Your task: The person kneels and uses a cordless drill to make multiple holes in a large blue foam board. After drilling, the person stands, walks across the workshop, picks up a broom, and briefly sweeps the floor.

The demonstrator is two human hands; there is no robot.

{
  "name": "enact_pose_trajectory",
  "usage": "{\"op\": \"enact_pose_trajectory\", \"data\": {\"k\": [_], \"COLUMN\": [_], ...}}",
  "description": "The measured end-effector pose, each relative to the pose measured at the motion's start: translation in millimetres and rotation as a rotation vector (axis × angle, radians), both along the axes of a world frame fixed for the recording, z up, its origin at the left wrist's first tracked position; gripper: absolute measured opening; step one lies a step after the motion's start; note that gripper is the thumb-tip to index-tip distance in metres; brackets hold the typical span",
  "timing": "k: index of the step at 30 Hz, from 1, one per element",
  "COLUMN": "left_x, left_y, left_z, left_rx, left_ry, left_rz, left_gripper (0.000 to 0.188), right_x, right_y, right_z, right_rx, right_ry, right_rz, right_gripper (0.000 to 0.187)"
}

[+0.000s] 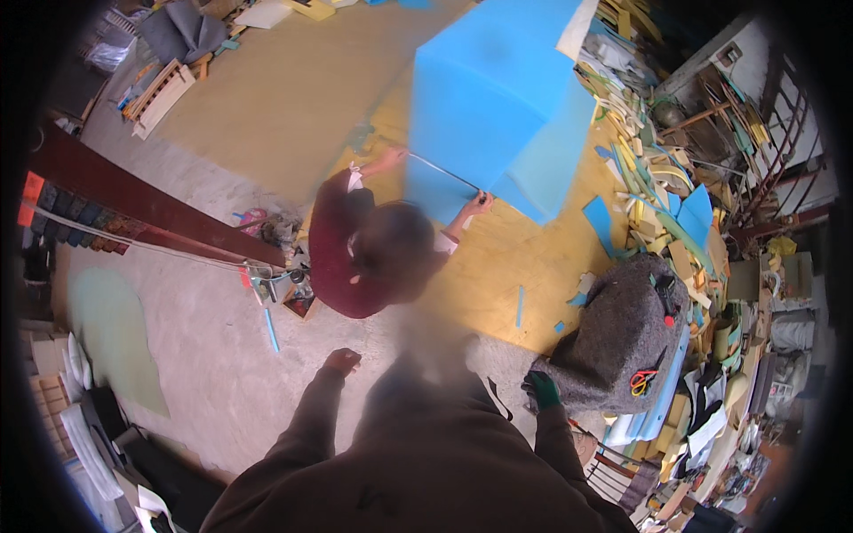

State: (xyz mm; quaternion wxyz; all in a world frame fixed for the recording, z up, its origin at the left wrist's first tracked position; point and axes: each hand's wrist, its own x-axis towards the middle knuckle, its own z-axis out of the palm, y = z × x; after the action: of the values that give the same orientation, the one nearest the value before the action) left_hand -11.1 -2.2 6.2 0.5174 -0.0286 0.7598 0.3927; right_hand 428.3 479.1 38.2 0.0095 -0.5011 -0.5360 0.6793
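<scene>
Left grip (342, 361): over the floor (222, 346); apparently released, nothing seen held.
Co-worker (342, 280): at the yellow sheet's (489, 298) near edge, a thin strip (444, 171) in both hands; apparently measuring.
Blue sheet (480, 98): on the yellow sheet, well apart from both grips; reaching it calls for rounding the co-worker.
Right grip (540, 389): gloved, by the grey cloth (604, 329); closure cannot be told.

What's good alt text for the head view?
A co-worker in maroon holds a thin strip across a large blue sheet. Below, the wearer's bare left hand hangs over concrete floor; the gloved right hand is beside gray cloth.
</scene>
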Motion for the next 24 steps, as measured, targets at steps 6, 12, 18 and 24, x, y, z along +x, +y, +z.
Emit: {"op": "enact_pose_trajectory", "data": {"k": [6, 12, 18, 24], "left_x": [-2.1, -11.4, -24.2, -40.4], "left_y": [0.4, 3.3, 3.4, 15.3], "left_z": [4.8, 17.6, 32.5, 51.0], "left_rx": [-0.002, -0.045, -0.131, -0.1], "left_ry": [-0.016, -0.003, -0.002, 0.007], "left_rz": [-0.023, -0.102, -0.18, -0.22], "left_gripper": [0.029, 0.033, 0.034, 0.035], "right_x": [20.7, 28.9, 20.1, 33.5], "right_y": [0.9, -15.9, -44.5, -65.4], "right_z": [-45.3, -62.7, -58.7, -91.9], "right_rx": [0.478, 0.416, 0.308, 0.405], "right_ry": [0.009, 0.0, 0.007, -0.023], "right_rz": [0.354, 0.245, 0.125, 0.156], "right_gripper": [0.03, 0.03, 0.027, 0.026]}}
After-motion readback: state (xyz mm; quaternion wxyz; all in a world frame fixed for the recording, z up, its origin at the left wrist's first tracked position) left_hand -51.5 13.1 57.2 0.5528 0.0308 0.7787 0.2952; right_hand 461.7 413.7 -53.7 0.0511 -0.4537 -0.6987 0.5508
